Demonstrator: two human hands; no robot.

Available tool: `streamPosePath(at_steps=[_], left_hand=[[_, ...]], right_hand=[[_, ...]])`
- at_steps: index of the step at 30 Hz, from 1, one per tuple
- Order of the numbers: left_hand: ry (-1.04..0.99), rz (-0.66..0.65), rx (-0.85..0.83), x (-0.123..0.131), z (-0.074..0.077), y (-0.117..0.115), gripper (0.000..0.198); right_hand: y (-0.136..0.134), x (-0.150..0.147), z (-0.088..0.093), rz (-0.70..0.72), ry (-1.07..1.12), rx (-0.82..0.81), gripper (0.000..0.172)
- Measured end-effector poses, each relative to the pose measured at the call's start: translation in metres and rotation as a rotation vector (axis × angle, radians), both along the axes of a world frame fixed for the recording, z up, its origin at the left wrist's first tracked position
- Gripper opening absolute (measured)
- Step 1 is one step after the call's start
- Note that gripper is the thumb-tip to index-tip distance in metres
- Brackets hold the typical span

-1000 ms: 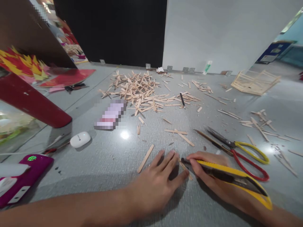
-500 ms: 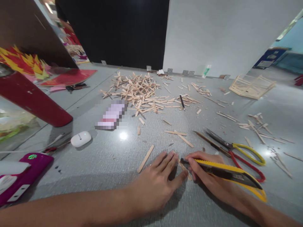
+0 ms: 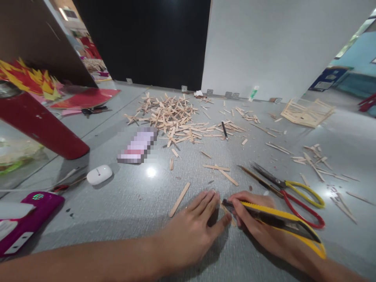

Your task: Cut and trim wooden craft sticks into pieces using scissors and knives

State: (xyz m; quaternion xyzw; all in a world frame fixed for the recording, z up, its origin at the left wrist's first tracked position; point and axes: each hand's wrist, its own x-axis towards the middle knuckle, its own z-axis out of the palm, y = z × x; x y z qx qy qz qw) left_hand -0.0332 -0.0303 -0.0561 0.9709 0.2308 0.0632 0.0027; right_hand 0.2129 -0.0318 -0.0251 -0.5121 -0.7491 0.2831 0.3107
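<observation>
Twd near edge of table [image 3: 132, 219]: stick [image 3: 233, 222] held under thumb of L hand [image 3: 195, 229], btwn hands
L hand: fingers pressed tog., thumb spread
R hand [image 3: 252, 225]: cutter [image 3: 282, 219] pinched, tip set at stick's far end
Scissors [image 3: 282, 183]: laid nr R hand

1. Cool, fairly even light; one round white glare on the grey tabletop [image 3: 132, 211], another at right among thin sticks [image 3: 313, 166]
2. Soft shadows beneath the left hand [image 3: 195, 227] and right hand [image 3: 254, 225]
3. Wide-angle stretching toward the edges; upper-right background blurred
4. Blocky pixelation over the phone [image 3: 139, 145]
</observation>
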Motion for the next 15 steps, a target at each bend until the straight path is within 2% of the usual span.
streamPosePath(at_steps=[9,15], left_hand=[[-0.029,-0.026,-0.047,-0.002,-0.011,0.002,0.075],[-0.009,-0.002,-0.079,0.0,-0.008,0.0,0.077]], right_hand=[[0.001,-0.007,0.008,0.008,-0.025,-0.078,0.047],[0.001,-0.008,-0.006,0.038,-0.035,0.017,0.048]])
